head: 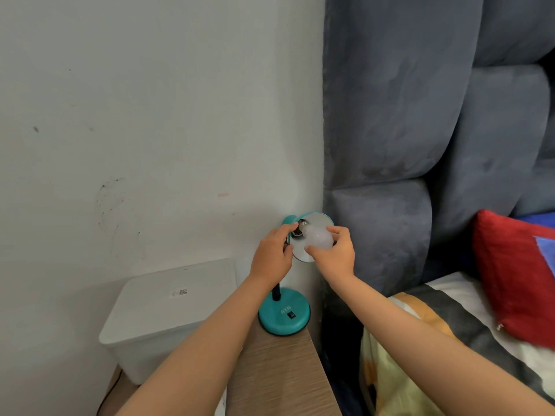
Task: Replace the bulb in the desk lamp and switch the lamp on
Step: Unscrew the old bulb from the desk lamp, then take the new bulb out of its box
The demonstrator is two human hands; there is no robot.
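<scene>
White bulb (319, 238) in right hand (333, 250) grip

white wall (135, 115), grey padded headboard (405, 115), wooden nightstand (279, 373)

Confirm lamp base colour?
Teal, with a black rocker switch on top of the lamp base. Head view, the only one, shows it plainly.

The left hand (271, 253) covers most of the lamp's neck (277, 294), the red pillow (519, 277) runs off the right edge, and the box's label (179, 293) is too tiny to read.
</scene>
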